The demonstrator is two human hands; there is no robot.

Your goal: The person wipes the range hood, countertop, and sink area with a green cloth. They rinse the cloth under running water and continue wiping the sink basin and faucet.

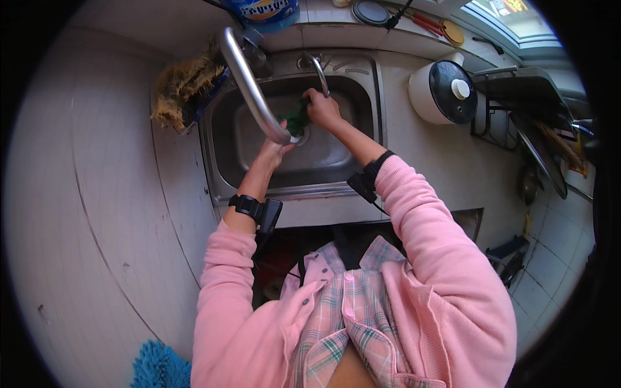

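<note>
Over the basin of a steel sink [352,171], a dark green crumpled thing [296,123] stretches between my two hands. Whether it is cloth or leaves I cannot make out. My right hand [322,108] is closed on its upper end, beside the small curved tap [318,72]. Lower and to the left, my left hand [275,150] grips the other end. The end of the large steel faucet [249,90] hides part of its fingers. Each wrist wears a black strap with a small device.
Left of the sink lies a brown, shaggy bundle [184,87]. A white pot with a dark lid [443,92] stands to the right, near a dish rack with pans [517,87]. Behind is a blue container [266,14]. A blue fluffy mitt-like thing [160,365] is at lower left.
</note>
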